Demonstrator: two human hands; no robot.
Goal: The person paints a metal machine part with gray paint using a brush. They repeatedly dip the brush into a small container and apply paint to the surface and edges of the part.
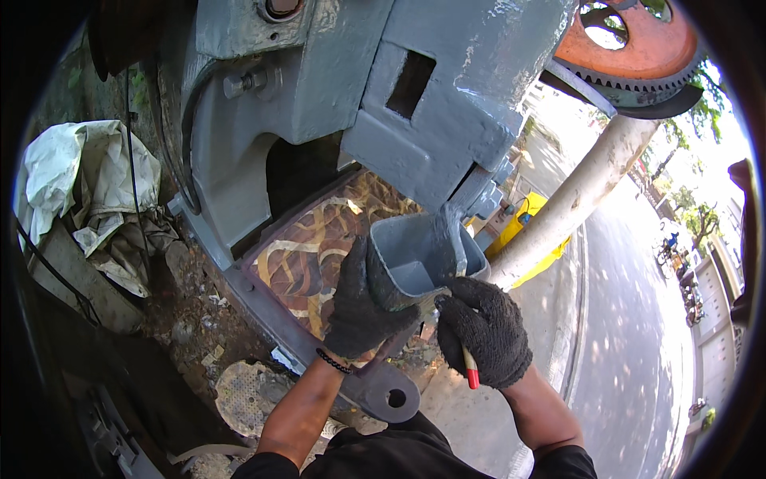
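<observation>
My left hand [363, 307], in a dark knit glove, is closed round the side of a cut-open plastic container [399, 259] with grey paint inside. The container is tilted, its opening toward me. In my gloved right hand [487, 331], beside the container's right rim, is a paintbrush [471, 369]; its pale, red-tipped handle sticks out below the fingers. I cannot clearly make out the bristles. Just above the container hangs the lower corner of a large machine [447, 120], coated in glossy grey paint.
An orange toothed wheel [630, 48] sits at the upper right above a pale post [578, 199]. A patterned mat [295, 263] lies under the machine. Crumpled white sheeting [92, 191] is at left, a yellow item [542, 259] behind the post. A road [622, 335] runs along the right.
</observation>
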